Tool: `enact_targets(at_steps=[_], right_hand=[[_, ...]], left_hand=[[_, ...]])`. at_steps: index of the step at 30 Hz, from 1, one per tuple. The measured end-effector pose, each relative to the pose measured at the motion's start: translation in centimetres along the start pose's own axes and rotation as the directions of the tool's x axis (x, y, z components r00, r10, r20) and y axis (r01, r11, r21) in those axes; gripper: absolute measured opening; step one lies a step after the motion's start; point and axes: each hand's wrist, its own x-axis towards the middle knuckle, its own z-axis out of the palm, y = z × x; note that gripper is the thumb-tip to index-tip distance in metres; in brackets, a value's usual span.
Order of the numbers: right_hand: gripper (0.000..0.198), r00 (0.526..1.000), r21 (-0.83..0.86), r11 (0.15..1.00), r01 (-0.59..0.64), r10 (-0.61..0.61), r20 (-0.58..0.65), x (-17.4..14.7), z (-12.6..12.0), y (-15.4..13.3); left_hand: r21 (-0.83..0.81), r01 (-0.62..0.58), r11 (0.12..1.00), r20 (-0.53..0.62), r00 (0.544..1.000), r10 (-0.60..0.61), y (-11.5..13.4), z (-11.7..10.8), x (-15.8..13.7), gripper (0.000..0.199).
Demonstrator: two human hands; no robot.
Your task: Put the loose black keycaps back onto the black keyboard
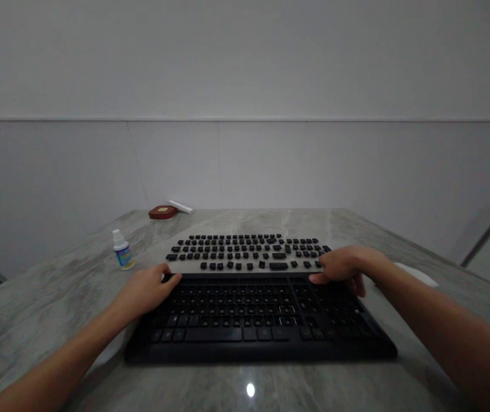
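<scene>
A black computer keyboard [262, 350] lies on the table in front of me, with many of its keycaps off and bare sockets showing. A few keycaps, among them the long space bar [212, 334], are still seated along its bottom rows. My left hand [149, 287] is closed on the far left corner, thumb on top and the other fingers partly hidden behind the edge. At the far right edge, my right hand [342, 266] grips the keyboard with its thumb on the top face. Loose black keycaps [278, 266] sit in rows just beyond the keyboard.
To the left stands a small white pump bottle with a blue label [123, 252]. A reddish-brown case [162, 212] and a white flat object [180, 206] lie at the far left of the marble-patterned table [210, 386]. Something white [417, 275] lies beyond my right forearm.
</scene>
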Motion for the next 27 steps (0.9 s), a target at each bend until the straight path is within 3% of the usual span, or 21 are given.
enact_targets(at_steps=[4, 6, 9, 11, 15, 19, 21, 23, 27], right_hand=[[0.049, 0.987, -0.055, 0.998, 0.022, -0.031, -0.160, -1.1, 0.2, -0.4], [0.038, 0.941, -0.112, 0.991, 0.071, -0.103, -0.322, -1.6, 0.4, -0.8], [0.021, 0.783, -0.219, 0.959, 0.182, -0.276, -0.558, -2.0, 1.3, -2.8], [0.015, 0.654, -0.298, 0.908, 0.295, -0.419, -0.630, -2.1, 1.9, -5.0], [0.013, 0.379, -0.461, 0.691, 0.557, -0.706, -0.599, -1.5, 2.2, -11.0], [0.017, 0.166, -0.539, 0.557, 0.632, -0.776, -0.609, 0.6, 1.9, -16.9], [0.020, 0.090, -0.557, 0.524, 0.644, -0.775, -0.626, 2.0, 2.2, -18.9], [0.020, 0.044, -0.559, 0.503, 0.659, -0.768, -0.639, 3.3, 2.9, -20.2], [0.014, 0.012, -0.543, 0.478, 0.691, -0.758, -0.652, 5.0, 4.1, -21.0]], left_hand=[[0.070, -0.018, 0.997, 0.028, 0.999, 0.016, 0.3, 0.4, -0.2, 0.048], [0.098, -0.021, 0.995, 0.037, 0.999, 0.017, 0.5, 0.3, -0.3, 0.047], [0.137, -0.018, 0.990, 0.033, 0.999, 0.014, 0.7, 0.1, -0.4, 0.046], [0.166, -0.009, 0.986, 0.012, 1.000, 0.007, 1.0, 0.1, -0.6, 0.046], [0.229, -0.009, 0.973, -0.033, 0.999, 0.017, 1.8, 0.0, -1.3, 0.049], [0.250, -0.099, 0.963, -0.005, 0.995, 0.104, 1.8, -0.2, -1.5, 0.047], [0.251, -0.137, 0.958, 0.017, 0.990, 0.137, 1.6, -0.2, -1.4, 0.045], [0.258, -0.165, 0.952, 0.034, 0.986, 0.162, 1.4, -0.2, -1.3, 0.044], [0.276, -0.199, 0.940, 0.042, 0.980, 0.195, 1.4, 0.0, -1.3, 0.045]])
